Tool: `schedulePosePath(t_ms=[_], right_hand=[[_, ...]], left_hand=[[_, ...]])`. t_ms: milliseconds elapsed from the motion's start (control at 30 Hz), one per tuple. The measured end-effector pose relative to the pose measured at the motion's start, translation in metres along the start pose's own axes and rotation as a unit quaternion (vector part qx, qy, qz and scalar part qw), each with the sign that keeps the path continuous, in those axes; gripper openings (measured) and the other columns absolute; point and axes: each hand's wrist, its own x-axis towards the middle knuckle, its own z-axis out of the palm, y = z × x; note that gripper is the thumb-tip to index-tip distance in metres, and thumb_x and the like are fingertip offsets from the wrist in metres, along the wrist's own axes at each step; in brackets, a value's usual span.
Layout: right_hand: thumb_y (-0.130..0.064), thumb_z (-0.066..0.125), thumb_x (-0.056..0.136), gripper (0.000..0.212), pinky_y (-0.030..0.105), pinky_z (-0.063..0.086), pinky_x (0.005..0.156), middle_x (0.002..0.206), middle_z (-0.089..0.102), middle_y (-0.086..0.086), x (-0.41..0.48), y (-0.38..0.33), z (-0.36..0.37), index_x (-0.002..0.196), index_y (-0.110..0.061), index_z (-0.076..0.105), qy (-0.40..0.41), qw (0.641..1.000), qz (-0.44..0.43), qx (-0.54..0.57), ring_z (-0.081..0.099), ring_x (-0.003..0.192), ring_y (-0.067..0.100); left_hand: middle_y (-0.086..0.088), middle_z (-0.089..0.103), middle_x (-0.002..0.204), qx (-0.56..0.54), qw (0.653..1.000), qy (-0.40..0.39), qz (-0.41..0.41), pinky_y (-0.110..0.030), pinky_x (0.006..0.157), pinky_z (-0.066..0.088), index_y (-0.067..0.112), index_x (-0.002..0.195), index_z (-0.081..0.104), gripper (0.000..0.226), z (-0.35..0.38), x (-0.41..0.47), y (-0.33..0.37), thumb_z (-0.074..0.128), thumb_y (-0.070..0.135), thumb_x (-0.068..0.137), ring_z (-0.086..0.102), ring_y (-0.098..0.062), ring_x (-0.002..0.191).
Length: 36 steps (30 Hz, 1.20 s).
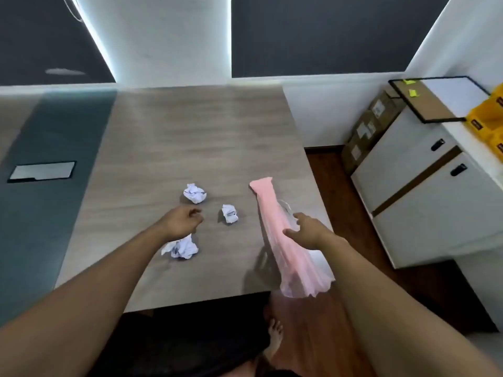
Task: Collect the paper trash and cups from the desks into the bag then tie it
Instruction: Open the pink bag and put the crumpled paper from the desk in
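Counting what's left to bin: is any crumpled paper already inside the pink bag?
No: all three crumpled paper balls lie on the desk, outside the pink bag.

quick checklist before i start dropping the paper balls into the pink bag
1. Bag in reach: ok, pink bag lies along the desk edge under the right hand.
2. Bag mouth open: not ok, it looks flat and bunched.
3. Left hand free: ok, it holds nothing.
4. Paper reachable: ok, far paper ball, middle paper ball and near paper ball lie close.
5. Cups located: cannot tell, none in view.
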Motion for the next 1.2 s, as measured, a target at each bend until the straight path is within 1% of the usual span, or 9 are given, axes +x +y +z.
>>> schedulePosePath(t_ms=[133, 367, 467, 567, 700, 800, 900, 1067, 1200], right_hand=[[-0.046, 0.065, 0.107, 0.069, 0.049, 0.051, 0.117, 0.164, 0.052, 0.011, 0.008, 0.043, 0.023, 0.164, -0.018, 0.039, -0.054, 0.997, 0.056, 0.024, 0.059, 0.142, 0.038], [-0.049, 0.08, 0.091, 0.057, 0.049, 0.065, 0.093, 0.122, 0.067, 0.007, 0.033, 0.104, 0.093, 0.134, -0.021, 0.053, -0.08, 0.981, 0.164, 0.069, 0.07, 0.103, 0.03], [-0.042, 0.071, 0.099, 0.035, 0.049, 0.066, 0.088, 0.116, 0.072, 0.01, 0.038, 0.107, 0.105, 0.12, -0.016, 0.06, -0.039, 0.98, 0.164, 0.102, 0.07, 0.094, 0.031], [-0.048, 0.073, 0.101, 0.045, 0.044, 0.062, 0.088, 0.12, 0.075, 0.012, 0.044, 0.094, 0.094, 0.123, -0.009, 0.068, -0.012, 0.975, 0.137, 0.177, 0.072, 0.101, 0.033], [-0.056, 0.079, 0.094, 0.05, 0.038, 0.061, 0.079, 0.114, 0.075, 0.005, 0.048, 0.066, 0.068, 0.119, -0.014, 0.069, 0.007, 0.937, 0.124, 0.328, 0.071, 0.093, 0.025], [-0.059, 0.082, 0.09, 0.057, 0.044, 0.068, 0.087, 0.116, 0.077, 0.004, 0.051, 0.042, 0.056, 0.122, -0.013, 0.071, 0.003, 0.909, 0.126, 0.397, 0.075, 0.096, 0.026], [-0.067, 0.08, 0.087, 0.066, 0.043, 0.07, 0.081, 0.11, 0.081, 0.008, 0.049, 0.017, 0.048, 0.117, -0.008, 0.076, -0.018, 0.9, 0.122, 0.419, 0.078, 0.092, 0.027], [-0.084, 0.06, 0.09, 0.072, 0.042, 0.068, 0.079, 0.106, 0.08, 0.008, 0.033, -0.017, 0.041, 0.103, -0.015, 0.075, -0.041, 0.925, 0.095, 0.366, 0.076, 0.093, 0.027], [-0.089, 0.04, 0.094, 0.079, 0.044, 0.066, 0.082, 0.126, 0.07, 0.003, 0.021, -0.039, 0.03, 0.127, -0.021, 0.063, -0.032, 0.941, 0.06, 0.331, 0.069, 0.101, 0.023]], left_hand=[[0.0, 0.079, 0.113, -0.084, 0.992, -0.057, -0.072, -0.024, 0.057, 0.045, 0.012, 0.12, 0.071, 0.021, 0.082, 0.014, 0.011, 0.055, 0.023, 0.11, 0.076, -0.024, 0.085], [-0.003, 0.073, 0.098, -0.148, 0.969, -0.131, -0.149, -0.029, 0.065, 0.046, 0.019, 0.094, 0.069, 0.019, 0.223, 0.032, -0.003, 0.056, 0.021, 0.107, 0.061, -0.02, 0.076], [0.005, 0.066, 0.086, -0.16, 0.969, -0.126, -0.137, -0.026, 0.063, 0.05, 0.023, 0.108, 0.07, 0.007, 0.252, 0.03, 0.002, 0.066, 0.028, 0.106, 0.059, -0.012, 0.073], [0.003, 0.072, 0.122, -0.218, 0.968, -0.098, -0.077, -0.018, 0.082, 0.058, 0.017, 0.14, 0.061, 0.044, 0.258, 0.028, 0.012, 0.077, 0.032, 0.102, 0.073, -0.014, 0.102], [0.011, 0.054, 0.157, -0.187, 0.979, -0.075, -0.002, -0.035, 0.117, 0.05, 0.046, 0.161, 0.042, 0.102, 0.237, 0.016, 0.014, 0.095, 0.061, 0.076, 0.058, -0.008, 0.142], [0.014, 0.041, 0.151, -0.139, 0.986, -0.084, 0.042, -0.011, 0.114, 0.039, 0.052, 0.168, 0.025, 0.134, 0.216, 0.002, 0.022, 0.104, 0.057, 0.059, 0.051, 0.008, 0.135], [0.009, 0.052, 0.134, -0.123, 0.988, -0.013, 0.094, -0.001, 0.097, 0.041, 0.045, 0.166, 0.036, 0.114, 0.197, -0.002, 0.024, 0.102, 0.033, 0.074, 0.057, 0.013, 0.118], [-0.001, 0.068, 0.09, -0.14, 0.98, 0.081, 0.113, -0.045, 0.082, 0.061, 0.038, 0.097, 0.084, 0.018, 0.158, 0.008, 0.016, 0.073, 0.024, 0.095, 0.071, -0.021, 0.081], [0.002, 0.072, 0.073, -0.205, 0.97, 0.114, 0.062, -0.033, 0.067, 0.052, 0.026, 0.076, 0.077, 0.035, 0.127, 0.008, 0.015, 0.064, 0.03, 0.107, 0.065, -0.009, 0.065]])
